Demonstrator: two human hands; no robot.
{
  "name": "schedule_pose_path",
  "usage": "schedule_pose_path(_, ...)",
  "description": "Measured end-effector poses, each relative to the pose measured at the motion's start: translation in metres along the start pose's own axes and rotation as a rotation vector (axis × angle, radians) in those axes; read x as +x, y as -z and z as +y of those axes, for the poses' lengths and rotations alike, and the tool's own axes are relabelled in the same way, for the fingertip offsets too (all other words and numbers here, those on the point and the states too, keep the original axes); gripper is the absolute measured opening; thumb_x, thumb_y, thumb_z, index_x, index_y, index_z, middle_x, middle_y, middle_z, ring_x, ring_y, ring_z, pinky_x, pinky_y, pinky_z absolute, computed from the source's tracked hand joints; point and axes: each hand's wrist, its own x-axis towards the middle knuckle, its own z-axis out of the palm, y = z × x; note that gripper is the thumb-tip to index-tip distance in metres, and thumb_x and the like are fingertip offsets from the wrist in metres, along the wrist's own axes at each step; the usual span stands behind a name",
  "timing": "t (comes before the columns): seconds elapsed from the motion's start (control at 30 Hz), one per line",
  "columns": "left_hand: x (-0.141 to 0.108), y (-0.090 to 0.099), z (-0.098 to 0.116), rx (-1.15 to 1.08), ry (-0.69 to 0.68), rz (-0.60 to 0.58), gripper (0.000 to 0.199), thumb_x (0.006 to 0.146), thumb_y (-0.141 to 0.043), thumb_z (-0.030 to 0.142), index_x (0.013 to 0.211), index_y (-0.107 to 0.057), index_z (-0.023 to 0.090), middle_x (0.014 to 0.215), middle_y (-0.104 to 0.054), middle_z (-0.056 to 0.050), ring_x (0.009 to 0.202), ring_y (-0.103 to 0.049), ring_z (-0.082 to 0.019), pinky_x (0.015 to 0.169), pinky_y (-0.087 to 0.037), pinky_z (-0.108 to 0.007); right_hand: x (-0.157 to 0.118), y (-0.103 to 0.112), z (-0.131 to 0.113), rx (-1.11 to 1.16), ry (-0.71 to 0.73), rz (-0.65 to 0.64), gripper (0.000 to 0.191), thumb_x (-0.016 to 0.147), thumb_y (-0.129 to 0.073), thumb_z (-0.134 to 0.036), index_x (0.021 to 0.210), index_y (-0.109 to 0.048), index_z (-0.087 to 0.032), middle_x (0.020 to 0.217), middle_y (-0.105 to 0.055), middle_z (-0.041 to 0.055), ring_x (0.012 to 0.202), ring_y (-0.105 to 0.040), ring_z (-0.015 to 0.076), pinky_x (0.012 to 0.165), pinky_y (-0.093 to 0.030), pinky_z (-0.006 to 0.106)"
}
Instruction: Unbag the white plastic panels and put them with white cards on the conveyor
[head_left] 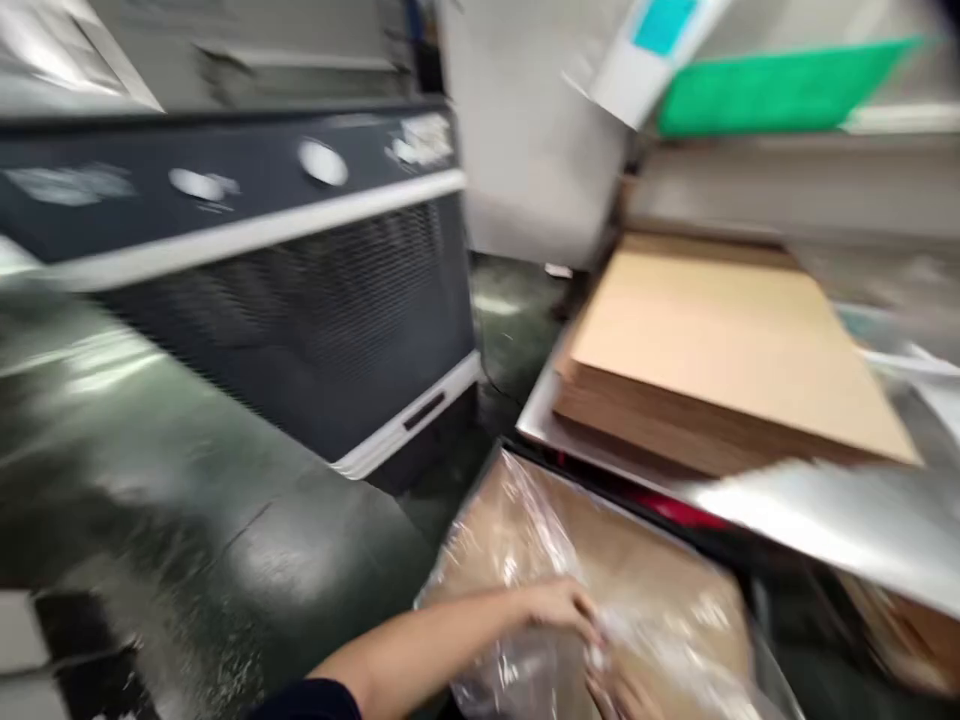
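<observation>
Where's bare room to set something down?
The top of the board stack, bordered by the metal table, looks bare; so does the floor between the dark machine and plastic-covered load. Crowded: that load, where left hand and right hand nearly meet, and the narrow gap beside the table.

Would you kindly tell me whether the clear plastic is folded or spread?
Spread: the clear plastic lies wrinkled across the brown surface beneath the left hand.

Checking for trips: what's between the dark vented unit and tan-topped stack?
In the head view: green floor, a thin cord, a small white object.
</observation>
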Motion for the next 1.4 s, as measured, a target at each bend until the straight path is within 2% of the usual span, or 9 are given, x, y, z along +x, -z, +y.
schedule_pose_path(0.23, 0.037, -0.001, -0.014, 0.34, -0.206, -0.136, 0.009, 0.069, -0.055, 0.013, 0.075, -0.06, 0.017, 0.081, -0.059, -0.001, 0.083, -0.052, -0.016, 0.085, -0.037, -0.029, 0.008, 0.022, 0.069, 0.3, 0.034, 0.145, 0.029, 0.079, -0.055, -0.04, 0.099, -0.065, -0.021, 0.102, -0.065, 0.0066, 0.097, -0.058, 0.0221, 0.092, -0.042, 0.037)
schedule_pose_path(0.43, 0.065, -0.03, -0.027, 0.564, -0.257, 0.21, 0.018, 0.078, -0.037, 0.008, 0.083, -0.052, 0.016, 0.093, -0.052, -0.008, 0.092, -0.047, -0.019, 0.084, -0.037, -0.032, 0.038, 0.019, 0.097, 0.366, -0.007, 0.147, 0.042, 0.079, -0.05, -0.038, 0.115, -0.057, -0.018, 0.069, -0.06, 0.0005, 0.059, -0.054, 0.0127, 0.058, -0.046, 0.026)
schedule_pose_path(0.57, 0.061, -0.037, -0.036, 0.649, -0.243, 0.348, 0.016, 0.082, -0.034, 0.009, 0.085, -0.049, 0.015, 0.097, -0.05, -0.009, 0.094, -0.047, -0.017, 0.081, -0.039, -0.029, 0.046, 0.029, 0.099, 0.242, -0.022, 0.026, 0.03, 0.077, -0.051, -0.035, 0.096, -0.064, -0.017, 0.068, -0.061, 0.0007, 0.055, -0.051, 0.0115, 0.053, -0.042, 0.023)
schedule_pose_path(0.77, 0.043, -0.016, -0.031, 0.893, -0.165, 0.172, 0.012, 0.079, -0.047, 0.014, 0.078, -0.058, 0.019, 0.086, -0.057, -0.004, 0.089, -0.046, -0.02, 0.084, -0.033, -0.037, 0.047, 0.039, 0.09, -0.175, -0.052, 0.01, 0.014, 0.075, -0.05, -0.024, 0.072, -0.062, -0.018, 0.068, -0.06, 0.0014, 0.067, -0.052, 0.0144, 0.064, -0.038, 0.025)
schedule_pose_path(1.07, 0.009, 0.0, -0.018, 0.935, 0.081, 0.127, 0.023, 0.084, -0.046, 0.025, 0.097, -0.065, 0.023, 0.101, -0.062, -0.006, 0.098, -0.053, -0.023, 0.086, -0.039, -0.04, 0.033, 0.034, 0.062, -0.612, -0.136, -0.075, 0.023, 0.082, -0.044, -0.023, 0.088, -0.064, -0.017, 0.079, -0.067, 0.0119, 0.073, -0.062, 0.0228, 0.066, -0.043, 0.031)
schedule_pose_path(1.13, -0.015, 0.031, -0.003, 0.691, 0.107, 0.163, 0.032, 0.082, -0.05, 0.036, 0.112, -0.058, 0.029, 0.117, -0.059, -0.002, 0.105, -0.054, -0.02, 0.088, -0.044, -0.033, 0.009, 0.056, 0.05, -0.579, -0.084, -0.086, 0.025, 0.079, -0.049, -0.025, 0.098, -0.064, -0.019, 0.079, -0.068, 0.0091, 0.072, -0.063, 0.0217, 0.066, -0.045, 0.029)
schedule_pose_path(1.27, -0.046, 0.1, -0.007, 0.16, 0.323, 1.152, 0.065, 0.073, -0.051, 0.053, 0.128, -0.042, 0.019, 0.129, -0.049, -0.01, 0.116, -0.05, -0.028, 0.094, -0.044, -0.04, -0.018, 0.148, 0.054, -0.199, 0.003, 0.419, 0.044, 0.084, -0.042, -0.042, 0.123, -0.052, -0.023, 0.099, -0.067, 0.0064, 0.083, -0.063, 0.0199, 0.075, -0.048, 0.029)
schedule_pose_path(1.33, -0.046, 0.115, -0.029, 0.076, 0.637, 1.016, 0.081, 0.059, -0.064, 0.055, 0.122, -0.047, 0.007, 0.111, -0.061, -0.017, 0.11, -0.053, -0.034, 0.091, -0.046, -0.045, -0.006, 0.187, 0.073, -0.18, -0.266, 0.696, 0.056, 0.081, -0.045, -0.047, 0.129, -0.046, -0.017, 0.117, -0.059, 0.0112, 0.101, -0.058, 0.0229, 0.088, -0.044, 0.032)
schedule_pose_path(1.4, -0.038, 0.118, -0.054, 0.033, 0.738, 0.817, 0.072, 0.055, -0.066, 0.056, 0.109, -0.057, 0.01, 0.094, -0.068, -0.014, 0.096, -0.061, -0.035, 0.083, -0.052, -0.044, 0.017, 0.204, 0.096, -0.172, -0.509, 0.571, 0.064, 0.074, -0.054, -0.048, 0.124, -0.05, -0.009, 0.117, -0.059, 0.0173, 0.103, -0.058, 0.0274, 0.086, -0.045, 0.034)
